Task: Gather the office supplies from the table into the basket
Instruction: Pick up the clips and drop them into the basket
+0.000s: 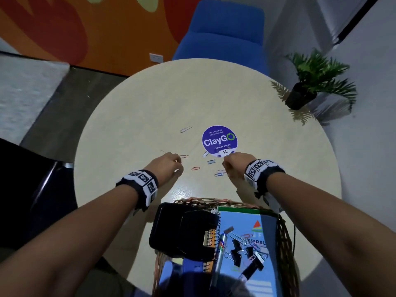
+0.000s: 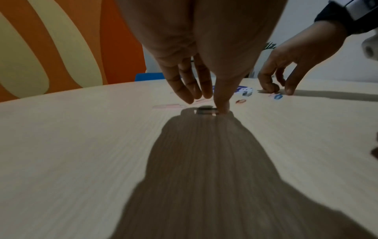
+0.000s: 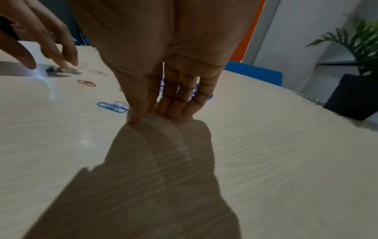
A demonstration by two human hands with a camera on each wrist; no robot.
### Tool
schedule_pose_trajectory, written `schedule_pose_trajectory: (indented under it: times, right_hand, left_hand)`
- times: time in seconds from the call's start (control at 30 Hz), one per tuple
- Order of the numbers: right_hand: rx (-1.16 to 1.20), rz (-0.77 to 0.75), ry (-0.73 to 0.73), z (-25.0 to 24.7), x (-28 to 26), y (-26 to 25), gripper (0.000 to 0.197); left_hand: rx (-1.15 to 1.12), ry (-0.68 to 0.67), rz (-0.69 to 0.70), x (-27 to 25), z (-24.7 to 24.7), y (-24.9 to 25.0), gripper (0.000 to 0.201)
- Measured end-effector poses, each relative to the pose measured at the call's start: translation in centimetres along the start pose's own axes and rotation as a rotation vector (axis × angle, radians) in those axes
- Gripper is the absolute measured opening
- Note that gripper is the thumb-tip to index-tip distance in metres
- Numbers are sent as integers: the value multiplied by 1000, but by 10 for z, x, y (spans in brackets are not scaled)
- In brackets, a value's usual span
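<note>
Mid-gather: left hand (image 1: 169, 162) and right hand (image 1: 234, 166), fingers extended and holding nothing, press on paper clips (image 1: 195, 168) at counter (image 1: 267, 168) centre; next needs pinching them into near-edge basket (image 1: 282, 228).

I read a round purple sticker (image 1: 219, 140) on the table (image 1: 150, 99) — "ClayGO", with "Let's keep our pantries clean" above and "Clean as you go" below. In the basket (image 1: 285, 236), a notebook (image 1: 256, 243) cover shows "SPIRAL" — partly hidden.
</note>
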State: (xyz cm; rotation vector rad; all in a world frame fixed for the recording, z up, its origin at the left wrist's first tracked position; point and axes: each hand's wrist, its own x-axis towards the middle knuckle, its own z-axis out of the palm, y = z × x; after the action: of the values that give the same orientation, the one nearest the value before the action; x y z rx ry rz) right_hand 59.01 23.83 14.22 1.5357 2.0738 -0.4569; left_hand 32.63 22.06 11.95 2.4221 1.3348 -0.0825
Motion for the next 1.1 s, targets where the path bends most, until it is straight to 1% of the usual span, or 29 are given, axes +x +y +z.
schedule_pose_trajectory:
  times: [0.07, 0.17, 0.27, 0.33, 0.4, 0.43, 0.47, 0.57, 0.67, 0.73, 0.8, 0.93, 1.0, 1.1]
  right_hand:
    - [15, 9, 24, 3, 1, 0, 19]
    - [28, 19, 24, 6, 1, -1, 16]
    - [33, 20, 20, 5, 0, -2, 19]
    - [24, 7, 26, 5, -1, -3, 18]
    - [20, -11, 28, 2, -5, -3, 14]
    - [28, -23, 36, 1, -7, -3, 13]
    - [42, -33, 50, -1, -10, -2, 14]
    - [110, -55, 131, -14, -24, 5, 15]
    - [225, -56, 239, -28, -51, 16, 26]
    - [293, -84, 306, -31, -75, 20, 22]
    - [365, -109, 335, -27, -101, 23, 13]
    - [448, -149, 330, -1, -147, 28, 6]
    - [453, -162, 293, 14, -163, 29, 6]
    - [460, -157, 254, 33, -180, 30, 9]
  left_hand:
    - [11, -36, -29, 0, 5, -3, 21]
    - [-52, -23, -101, -1, 7, -5, 21]
    - [-111, -6, -223, -2, 7, -3, 16]
    - [-125, -60, -310, -5, 5, -1, 11]
    - [-110, -126, -371, -11, -5, 0, 8]
    - [-118, -120, -392, -14, -14, 1, 6]
    - [-138, -85, -402, -18, -25, 3, 5]
    - [-239, 91, -350, -28, -62, 15, 6]
    - [-396, 154, -218, -40, -97, 57, 7]
    - [-493, 169, -136, -48, -107, 96, 7]
    - [-554, 114, -72, -55, -99, 135, 10]
    - [-503, -123, 55, -64, -51, 189, 15]
    - [-478, -203, 75, -68, -30, 202, 19]
    - [-459, -245, 60, -71, -17, 204, 27]
